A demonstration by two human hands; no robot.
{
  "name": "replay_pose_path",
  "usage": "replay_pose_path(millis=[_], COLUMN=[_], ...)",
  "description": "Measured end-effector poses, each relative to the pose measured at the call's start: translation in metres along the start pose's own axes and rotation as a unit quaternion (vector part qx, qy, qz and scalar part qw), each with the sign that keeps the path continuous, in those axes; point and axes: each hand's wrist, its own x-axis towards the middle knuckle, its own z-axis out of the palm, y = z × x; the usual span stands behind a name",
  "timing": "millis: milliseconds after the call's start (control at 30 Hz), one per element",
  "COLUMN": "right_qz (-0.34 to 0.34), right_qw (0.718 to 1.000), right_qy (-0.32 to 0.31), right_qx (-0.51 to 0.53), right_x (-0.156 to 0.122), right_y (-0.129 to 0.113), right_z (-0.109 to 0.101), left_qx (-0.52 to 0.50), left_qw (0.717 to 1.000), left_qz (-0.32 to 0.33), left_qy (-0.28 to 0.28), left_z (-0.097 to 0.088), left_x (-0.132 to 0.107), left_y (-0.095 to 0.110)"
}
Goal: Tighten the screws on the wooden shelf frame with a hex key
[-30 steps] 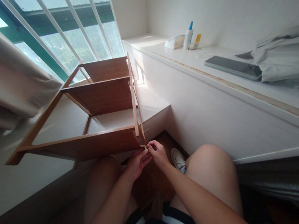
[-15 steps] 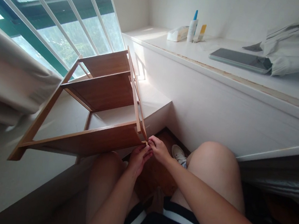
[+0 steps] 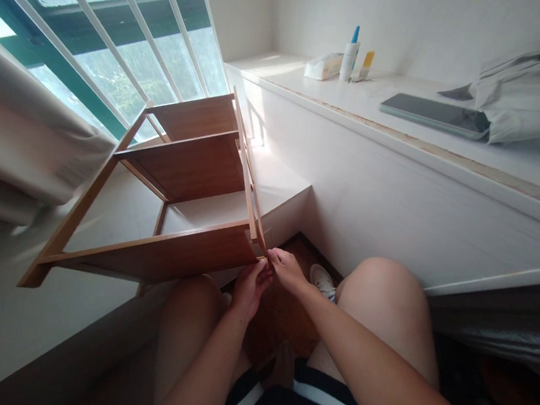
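Observation:
A brown wooden shelf rack [image 3: 181, 163] with three boards leans at a slant in front of me, its nearest corner beside my knees. At the lower end of its right-hand slats, my right hand [image 3: 286, 271] is closed, thumb and fingertips pinched on the tip of the wooden frame. My left hand [image 3: 251, 285] is closed just below and to the left, its fingertips meeting the same corner. The two hands touch or nearly touch. Any small part between the fingertips is hidden.
A white ledge [image 3: 266, 69] to the right bears a tissue pack [image 3: 323, 66], a blue-tipped white bottle [image 3: 349, 61], a yellow-topped item [image 3: 366, 64], a phone or tablet [image 3: 433, 115] and crumpled grey cloth [image 3: 530, 102]. A barred window [image 3: 123, 36] and curtain [image 3: 24, 135] are at left.
My left hand's fingers have shifted slightly at the rack's corner, and the right fingertips now cover a little more of the slat end. The view has tilted slightly.

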Motion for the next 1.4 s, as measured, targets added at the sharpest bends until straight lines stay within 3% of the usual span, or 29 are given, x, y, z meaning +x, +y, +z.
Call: replay_pose_path(millis=[467,767,1100,1400], right_qz=[-0.042,-0.030,-0.041,-0.027], right_qw=[0.998,0.999,0.997,0.998], right_qy=[-0.037,-0.038,-0.058,-0.041], right_qx=[0.006,-0.009,-0.035,-0.032], right_x=[-0.009,-0.005,-0.005,-0.005], right_y=[-0.004,0.005,0.000,-0.002], right_z=[-0.014,-0.011,-0.014,-0.015], left_qx=[-0.011,-0.008,-0.012,-0.008], left_qw=[1.000,1.000,1.000,1.000], left_qz=[0.016,0.018,0.024,0.025], left_qy=[0.010,0.002,-0.002,0.000], left_z=[-0.002,-0.003,-0.002,-0.003], left_x=[0.006,0.007,0.006,0.007], left_y=[-0.001,-0.002,-0.001,-0.002])
